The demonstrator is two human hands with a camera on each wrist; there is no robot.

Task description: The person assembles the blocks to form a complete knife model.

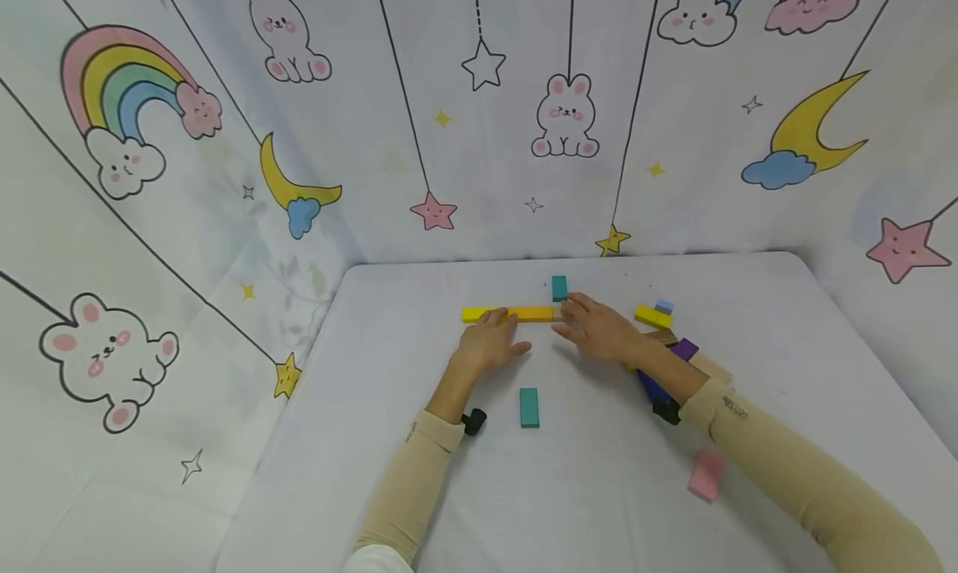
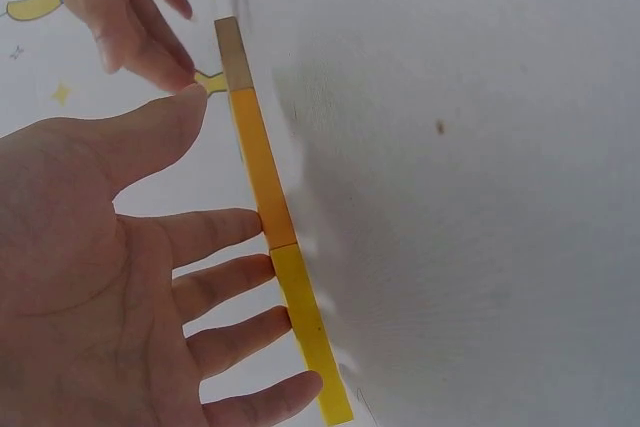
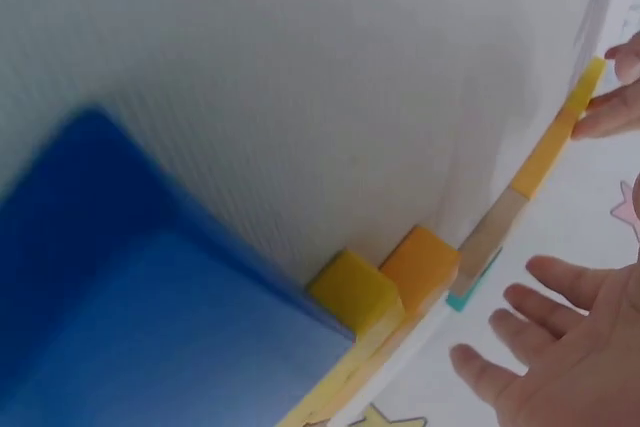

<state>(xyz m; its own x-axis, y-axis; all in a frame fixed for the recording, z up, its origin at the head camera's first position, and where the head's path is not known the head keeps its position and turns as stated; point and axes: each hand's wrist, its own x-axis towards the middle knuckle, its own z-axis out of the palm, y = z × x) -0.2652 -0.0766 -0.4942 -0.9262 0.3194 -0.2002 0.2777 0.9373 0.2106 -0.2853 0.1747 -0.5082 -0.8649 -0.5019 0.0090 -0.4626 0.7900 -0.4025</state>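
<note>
Three flat blocks lie end to end in a row: a yellow block [image 2: 312,337], an orange block [image 2: 262,167] and a plain wood block [image 2: 234,52]. My left hand [image 1: 488,342] touches the row's near side with its fingertips, fingers straight and spread. In the left wrist view they meet the yellow block and its join with the orange one. My right hand [image 1: 600,330] hovers by the plain wood end, fingers spread and nothing gripped. Just behind that end is a teal block [image 1: 559,287]. The right wrist view shows the right hand [image 3: 575,347] beside the wood block [image 3: 492,237].
Under the right forearm lies a pile with a blue block [image 1: 653,387], a purple block [image 1: 684,349] and a beige block [image 1: 711,366]. Behind it are a yellow block [image 1: 653,316] and a light blue one [image 1: 664,306]. Nearer are a teal block [image 1: 529,407] and a pink block [image 1: 706,475].
</note>
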